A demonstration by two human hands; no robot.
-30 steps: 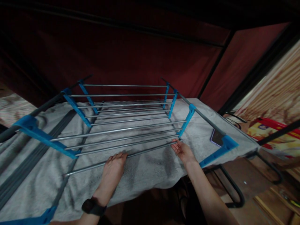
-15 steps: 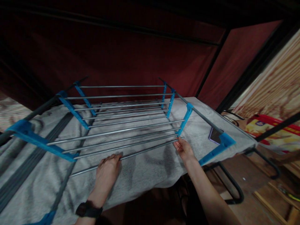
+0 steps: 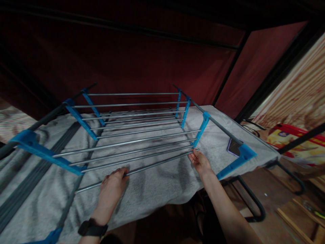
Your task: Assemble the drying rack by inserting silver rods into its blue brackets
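Note:
A rack of grey metal tubes and blue plastic brackets lies on a grey blanket. My left hand is closed around a loose-looking metal tube, toward its left end. Near that tube's right end, my right hand pinches it just below the lower tip of a blue bracket. The tube slants, its left end closer to me, beside a dark side pole. Whether its right end sits in the bracket is hidden by my fingers. A watch is on my left wrist.
The grey blanket covers a bed with a black metal frame. Several spare tubes lie at left. A phone rests on the right, near another blue bracket. Beyond the bed stands a red and yellow box.
My left hand has slid a little left along the tube and toward me. My right hand keeps its pinch in nearly the same place.

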